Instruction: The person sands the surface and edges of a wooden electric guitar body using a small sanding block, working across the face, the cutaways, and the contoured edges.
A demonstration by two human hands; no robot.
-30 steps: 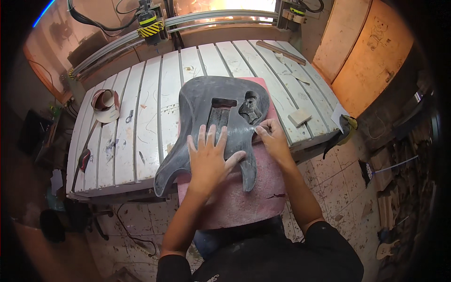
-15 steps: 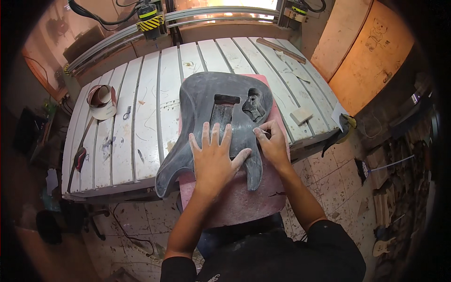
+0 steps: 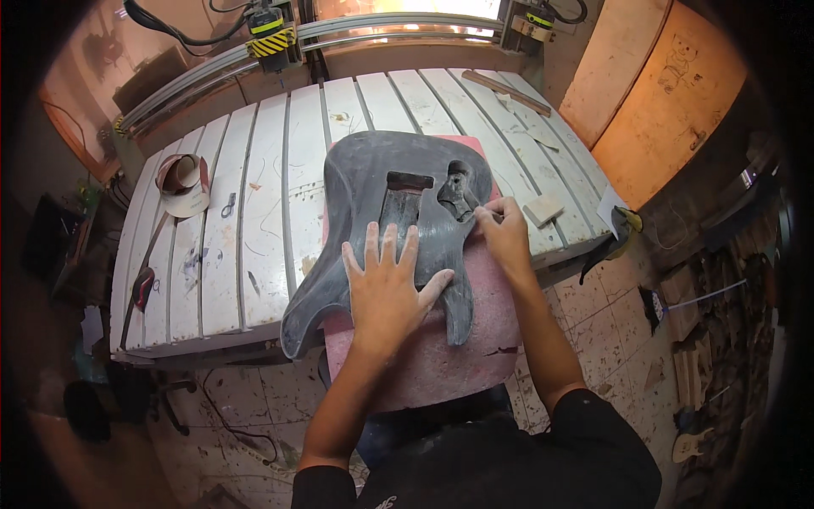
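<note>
A dark grey electric guitar body (image 3: 365,174) with cut-out cavities lies on a pink foam-like board (image 3: 407,373), its two horns toward me. Flat on its middle rests my left hand (image 3: 383,293), fingers spread, partly covering the central cavity. At the body's right edge, beside the smaller cavity, my right hand (image 3: 504,233) is closed with thumb and fingertips pinched together. Whatever sits in that pinch is too small or hidden to make out.
The white slatted table (image 3: 254,170) carries a roll of sandpaper (image 3: 182,182) at left, a pale block (image 3: 543,209) at right and a brown strip (image 3: 506,92) at the back. A rail machine (image 3: 271,38) spans the far side. Wood pieces (image 3: 695,373) stand at far right.
My right hand has slid up and slightly right along the edge of the guitar body. My left hand has stayed in place.
</note>
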